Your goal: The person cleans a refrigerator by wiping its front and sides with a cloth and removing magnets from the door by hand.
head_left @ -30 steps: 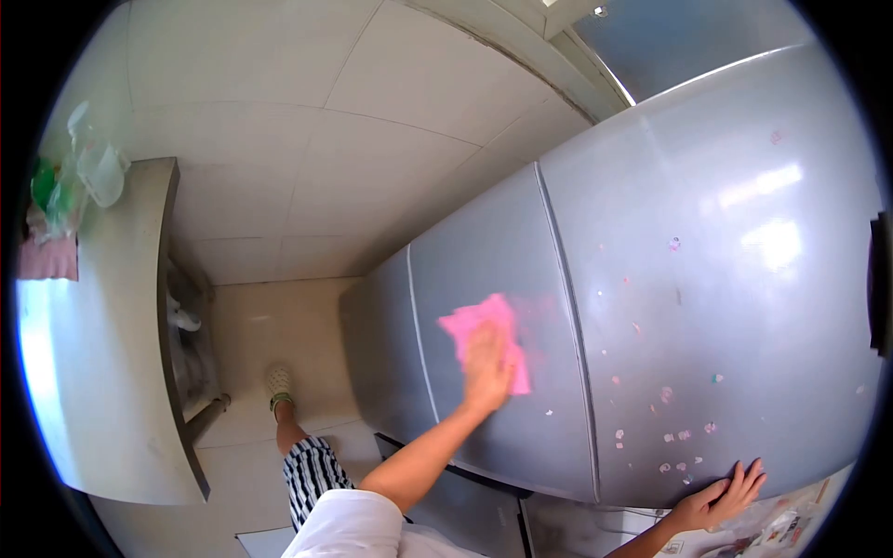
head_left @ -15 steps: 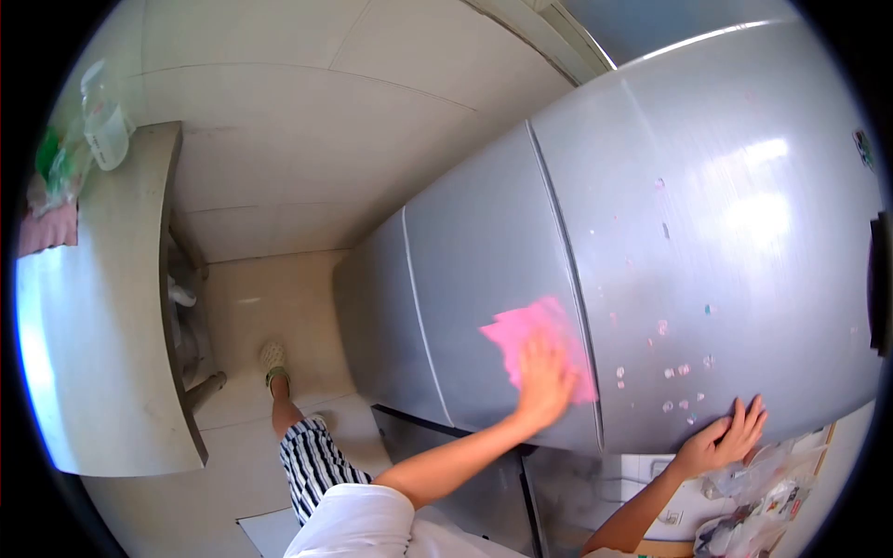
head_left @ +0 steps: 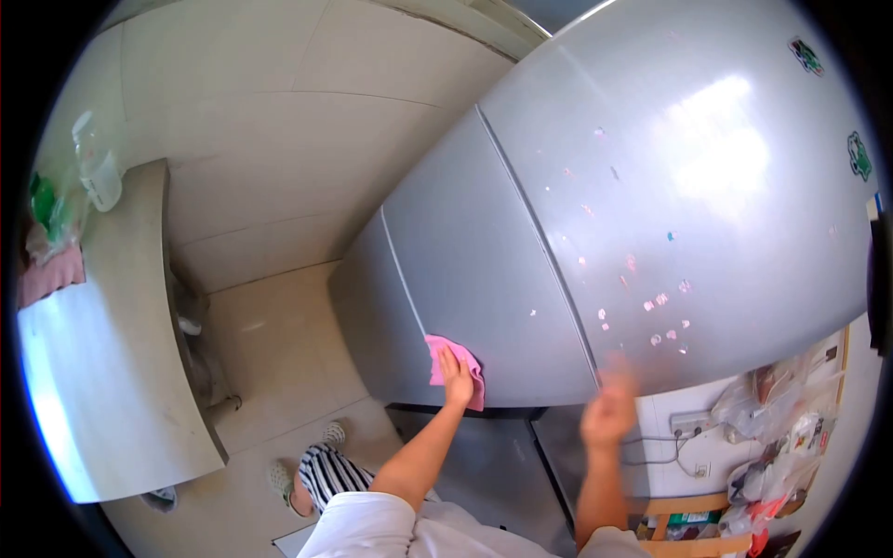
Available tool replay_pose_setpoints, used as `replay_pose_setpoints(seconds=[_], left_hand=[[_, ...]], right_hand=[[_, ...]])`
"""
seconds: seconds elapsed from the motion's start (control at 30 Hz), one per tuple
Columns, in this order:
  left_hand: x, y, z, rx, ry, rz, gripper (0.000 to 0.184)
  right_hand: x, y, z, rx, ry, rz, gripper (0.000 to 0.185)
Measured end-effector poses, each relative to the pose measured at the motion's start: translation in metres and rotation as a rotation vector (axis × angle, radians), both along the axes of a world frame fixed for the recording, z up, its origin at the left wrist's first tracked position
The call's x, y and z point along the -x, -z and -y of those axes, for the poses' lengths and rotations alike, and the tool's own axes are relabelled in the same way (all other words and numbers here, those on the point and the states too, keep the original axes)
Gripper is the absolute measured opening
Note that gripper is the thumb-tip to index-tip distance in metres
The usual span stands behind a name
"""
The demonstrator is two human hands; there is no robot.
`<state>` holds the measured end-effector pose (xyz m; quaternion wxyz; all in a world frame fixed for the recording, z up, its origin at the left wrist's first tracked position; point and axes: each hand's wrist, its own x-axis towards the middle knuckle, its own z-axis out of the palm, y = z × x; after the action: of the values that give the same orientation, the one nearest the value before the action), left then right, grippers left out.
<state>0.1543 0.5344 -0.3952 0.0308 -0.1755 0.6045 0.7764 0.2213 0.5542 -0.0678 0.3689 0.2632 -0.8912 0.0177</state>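
Observation:
My left hand [head_left: 453, 379] presses a pink cloth [head_left: 473, 391] against the grey refrigerator [head_left: 484, 251], with its fingers laid along the cloth. The cloth lies near the seam between the middle and lowest doors. Motion blurs my right hand [head_left: 609, 409], which is by the refrigerator's near edge, close to the seam below the large door; its fingers are smeared. Several small pale and pink sticker bits [head_left: 661, 299] dot the large door. One white speck [head_left: 533, 313] shows on the middle door.
A pale table [head_left: 102, 372] stands at left, carrying a clear bottle [head_left: 97, 167] and a folded pinkish cloth [head_left: 51, 276]. Two green stickers or magnets [head_left: 859, 156] are on the large door. Plastic bags [head_left: 772, 400] and a wall socket [head_left: 700, 471] are at right.
My left hand has slid the pink cloth left and down across the middle door to its lower seam. My right hand has left the large door's edge and moved left. The view has shifted.

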Motion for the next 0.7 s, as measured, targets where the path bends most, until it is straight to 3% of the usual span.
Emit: replay_pose_setpoints(seconds=[0.07, 0.1, 0.17, 0.2, 0.27, 0.3, 0.37, 0.4, 0.47, 0.53, 0.57, 0.6, 0.67, 0.7], left_hand=[[0.005, -0.006, 0.005, -0.089, -0.006, 0.056, 0.062], [0.001, -0.018, 0.015, -0.251, -0.028, 0.109, 0.059], [-0.008, -0.038, 0.033, -0.566, -0.075, 0.214, 0.054], [-0.013, -0.041, 0.036, -0.550, -0.054, 0.204, 0.054], [-0.024, -0.053, 0.041, -0.500, 0.117, 0.146, 0.037], [-0.031, -0.064, 0.044, -0.581, 0.122, 0.135, 0.023], [-0.055, -0.098, 0.059, -0.612, 0.224, 0.110, 0.022], [-0.063, -0.110, 0.064, -0.662, 0.304, 0.083, 0.021], [-0.089, -0.121, 0.076, -0.708, 0.414, -0.026, 0.018], [-0.117, -0.136, 0.099, -0.752, 0.485, -0.108, 0.018], [-0.130, -0.151, 0.117, -0.666, 0.560, -0.012, 0.020], [-0.141, -0.140, 0.119, -0.677, 0.563, -0.083, 0.024], [-0.161, -0.138, 0.135, -0.640, 0.613, -0.134, 0.031], [-0.168, -0.140, 0.143, -0.612, 0.634, -0.132, 0.031]], right_hand=[[-0.017, 0.045, 0.039, 0.237, 0.007, 0.337, 0.030], [-0.032, 0.078, 0.035, 0.298, 0.078, 0.538, 0.031], [-0.067, 0.146, 0.022, 0.726, 0.170, 1.100, 0.025], [-0.084, 0.177, 0.016, 0.934, 0.219, 1.260, 0.027], [-0.100, 0.199, 0.016, 1.349, 0.424, 1.487, 0.039], [-0.104, 0.204, 0.017, 1.373, 0.414, 1.472, 0.039], [-0.107, 0.200, 0.027, 2.042, 0.416, 1.407, 0.071], [-0.108, 0.194, 0.032, 2.065, 0.397, 1.394, 0.071], [-0.112, 0.179, 0.043, 2.316, 0.050, 1.236, 0.087], [-0.118, 0.173, 0.048, 2.400, -0.191, 1.023, 0.088], [-0.120, 0.176, 0.044, 2.480, -0.250, 0.934, 0.077], [-0.122, 0.182, 0.040, 2.437, -0.278, 0.915, 0.059], [-0.128, 0.197, 0.034, 2.342, -0.130, 0.914, 0.039], [-0.135, 0.201, 0.035, 2.371, -0.151, 0.890, 0.039]])
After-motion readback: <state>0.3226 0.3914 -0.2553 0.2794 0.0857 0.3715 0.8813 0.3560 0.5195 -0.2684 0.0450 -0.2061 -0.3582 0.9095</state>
